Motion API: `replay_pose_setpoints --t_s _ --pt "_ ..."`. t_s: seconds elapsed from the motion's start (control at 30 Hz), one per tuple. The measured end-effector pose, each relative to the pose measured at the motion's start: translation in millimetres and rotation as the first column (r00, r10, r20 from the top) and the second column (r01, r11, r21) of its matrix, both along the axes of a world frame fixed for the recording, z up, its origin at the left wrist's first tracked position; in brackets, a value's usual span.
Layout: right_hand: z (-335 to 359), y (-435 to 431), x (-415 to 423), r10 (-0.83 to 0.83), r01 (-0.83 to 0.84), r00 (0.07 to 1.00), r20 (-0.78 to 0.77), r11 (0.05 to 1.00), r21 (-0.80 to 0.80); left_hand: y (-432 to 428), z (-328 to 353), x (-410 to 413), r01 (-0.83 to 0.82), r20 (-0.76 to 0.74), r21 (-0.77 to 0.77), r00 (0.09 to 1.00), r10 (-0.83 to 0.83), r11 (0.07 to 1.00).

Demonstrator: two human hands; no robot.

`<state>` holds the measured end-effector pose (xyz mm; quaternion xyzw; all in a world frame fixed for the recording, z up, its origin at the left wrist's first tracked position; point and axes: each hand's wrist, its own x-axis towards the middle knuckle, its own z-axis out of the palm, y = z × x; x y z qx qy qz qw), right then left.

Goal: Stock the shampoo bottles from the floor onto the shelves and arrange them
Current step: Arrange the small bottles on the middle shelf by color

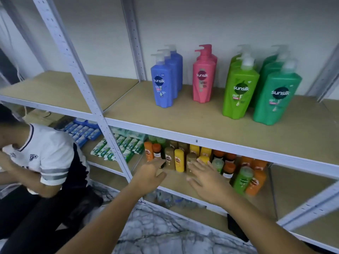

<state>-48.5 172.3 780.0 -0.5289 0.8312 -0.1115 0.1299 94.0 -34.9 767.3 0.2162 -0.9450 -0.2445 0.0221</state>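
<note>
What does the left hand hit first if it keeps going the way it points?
Likely the tan shampoo bottle on the lower shelf: the left hand points straight at it, fingers nearly there. Contact unclear.

You can read "sunsilk" on the blue bottle [162, 83], pink bottle [203, 81], light green bottle [239, 90] and dark green bottle [277, 96] at your 12 to 2 o'clock.

Both bare arms stretch forward. The left hand [149, 173] is loosely curled. The right hand [205, 177] spreads its fingers.
</note>
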Motion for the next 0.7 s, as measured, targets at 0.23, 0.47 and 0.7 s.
replay_pose_setpoints --t_s 0.23,0.47,0.7 --pt "-74.2 6.1 35.1 -0.168 0.147 0.970 0.178 0.981 0.126 -14.7 -63.2 21.8 0.049 0.270 0.128 0.959 -0.082 0.991" --pt "-137.8 -15.8 93.7 -0.411 0.308 0.889 0.202 0.862 0.403 -43.4 -145.0 49.4 0.173 0.428 0.275 0.859 -0.282 0.946" --pt "-178.2 1.3 136.5 -0.568 0.377 0.781 0.260 0.760 0.529 -45.2 -188.2 66.4 0.240 0.473 0.339 0.793 -0.385 0.910"
